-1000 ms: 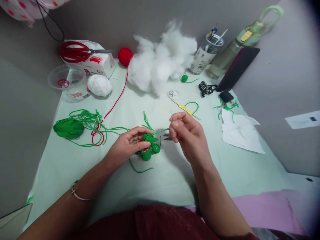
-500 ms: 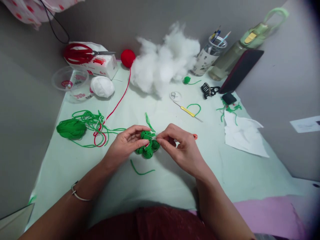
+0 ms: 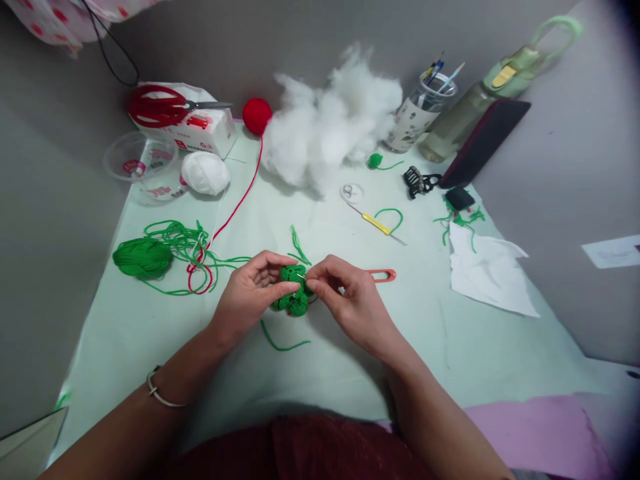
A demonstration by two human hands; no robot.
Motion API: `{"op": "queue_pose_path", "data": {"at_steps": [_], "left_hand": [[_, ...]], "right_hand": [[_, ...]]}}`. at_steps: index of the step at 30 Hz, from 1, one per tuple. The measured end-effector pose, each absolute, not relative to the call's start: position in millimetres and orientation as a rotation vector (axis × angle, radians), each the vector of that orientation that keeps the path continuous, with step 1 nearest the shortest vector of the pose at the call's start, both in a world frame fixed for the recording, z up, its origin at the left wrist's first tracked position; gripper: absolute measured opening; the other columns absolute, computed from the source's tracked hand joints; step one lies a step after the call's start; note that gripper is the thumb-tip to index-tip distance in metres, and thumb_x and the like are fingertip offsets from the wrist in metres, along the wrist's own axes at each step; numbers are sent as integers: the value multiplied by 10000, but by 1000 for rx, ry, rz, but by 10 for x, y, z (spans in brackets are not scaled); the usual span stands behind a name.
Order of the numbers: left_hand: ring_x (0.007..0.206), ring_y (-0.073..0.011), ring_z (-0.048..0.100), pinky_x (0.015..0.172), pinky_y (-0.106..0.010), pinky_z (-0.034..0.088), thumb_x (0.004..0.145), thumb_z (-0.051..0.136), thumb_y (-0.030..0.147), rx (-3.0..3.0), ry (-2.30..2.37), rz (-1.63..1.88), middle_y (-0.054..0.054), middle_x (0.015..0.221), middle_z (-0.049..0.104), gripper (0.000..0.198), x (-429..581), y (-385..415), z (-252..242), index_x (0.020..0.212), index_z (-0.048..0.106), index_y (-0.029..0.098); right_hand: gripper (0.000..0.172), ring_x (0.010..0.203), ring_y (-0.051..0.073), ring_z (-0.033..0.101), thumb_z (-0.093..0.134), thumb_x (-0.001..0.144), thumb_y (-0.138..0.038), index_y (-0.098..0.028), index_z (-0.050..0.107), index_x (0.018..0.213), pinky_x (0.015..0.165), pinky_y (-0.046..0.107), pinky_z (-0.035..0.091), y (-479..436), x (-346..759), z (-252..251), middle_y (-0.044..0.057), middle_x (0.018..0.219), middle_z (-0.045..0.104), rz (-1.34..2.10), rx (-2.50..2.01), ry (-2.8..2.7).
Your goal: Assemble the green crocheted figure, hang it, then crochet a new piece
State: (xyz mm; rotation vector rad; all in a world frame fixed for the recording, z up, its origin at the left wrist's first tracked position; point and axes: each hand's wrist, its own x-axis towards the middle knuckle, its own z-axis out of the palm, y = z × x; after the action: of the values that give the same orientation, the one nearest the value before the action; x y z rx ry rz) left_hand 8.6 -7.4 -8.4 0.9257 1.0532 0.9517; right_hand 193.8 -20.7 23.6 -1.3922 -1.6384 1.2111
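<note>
My left hand (image 3: pixel 255 287) is closed on a small green crocheted piece (image 3: pixel 297 303) with rounded lobes, thumb in front and fingers behind. Between the thumb and fingertips of my right hand (image 3: pixel 343 290) is a thin sewing needle (image 3: pixel 301 276), its tip lying against the crocheted piece. A short loose strand of green yarn (image 3: pixel 283 347) rests on the table below the piece, and a frayed green yarn tuft (image 3: pixel 298 245) lies just above it. An orange plastic loop-ended tool (image 3: pixel 384 275) shows partly behind my right hand.
Green yarn (image 3: pixel 144 259) with tangled strands lies at left. White yarn (image 3: pixel 205 173), red yarn (image 3: pixel 257 117), scissors (image 3: pixel 160 107) on a tissue pack and fluffy stuffing (image 3: pixel 325 127) are at the back. A yellow crochet hook (image 3: pixel 376 223), hair clip (image 3: pixel 420 181), phone (image 3: pixel 485 143) and bottle (image 3: pixel 460 120) stand or lie right.
My right hand has moved slightly left, bringing the needle over the crocheted piece. More of the orange tool shows now. The left hand keeps its hold.
</note>
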Motion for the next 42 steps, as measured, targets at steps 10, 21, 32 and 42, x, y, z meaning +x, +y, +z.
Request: {"op": "queue_pose_path", "data": {"at_steps": [10, 21, 32, 42], "left_hand": [[815, -108, 695, 735, -186, 574, 683, 910, 187, 792, 956, 938, 28, 860, 750, 298, 57, -72, -50, 914, 722, 205], [904, -154, 655, 862, -288, 529, 752, 822, 170, 1220, 1163, 1006, -5, 969, 690, 226, 123, -127, -146, 960, 752, 221], [799, -159, 563, 775, -290, 492, 771, 706, 118, 1557, 1237, 948, -5, 885, 597, 220, 129, -135, -99, 960, 739, 225], [796, -166, 570, 731, -288, 478, 811, 698, 197, 1479, 1093, 821, -16, 891, 596, 123, 138, -158, 74, 931, 725, 214]], "right_hand": [[191, 589, 94, 464, 793, 808, -348, -178, 711, 778, 590, 263, 357, -99, 1958, 163, -36, 643, 575, 1729, -1124, -1178], [89, 558, 120, 562, 676, 841, -232, -193, 613, 889, 577, 262, 463, -124, 1939, 56, -49, 629, 589, 1597, -1386, -1304], [159, 611, 136, 552, 459, 1017, -225, -216, 602, 946, 590, 265, 356, -260, 1861, 114, 11, 753, 645, 783, -1455, -2070], [134, 620, 109, 552, 604, 886, -139, -215, 642, 782, 544, 263, 433, -289, 1774, 242, 47, 925, 679, 711, -1350, -1671]]}}
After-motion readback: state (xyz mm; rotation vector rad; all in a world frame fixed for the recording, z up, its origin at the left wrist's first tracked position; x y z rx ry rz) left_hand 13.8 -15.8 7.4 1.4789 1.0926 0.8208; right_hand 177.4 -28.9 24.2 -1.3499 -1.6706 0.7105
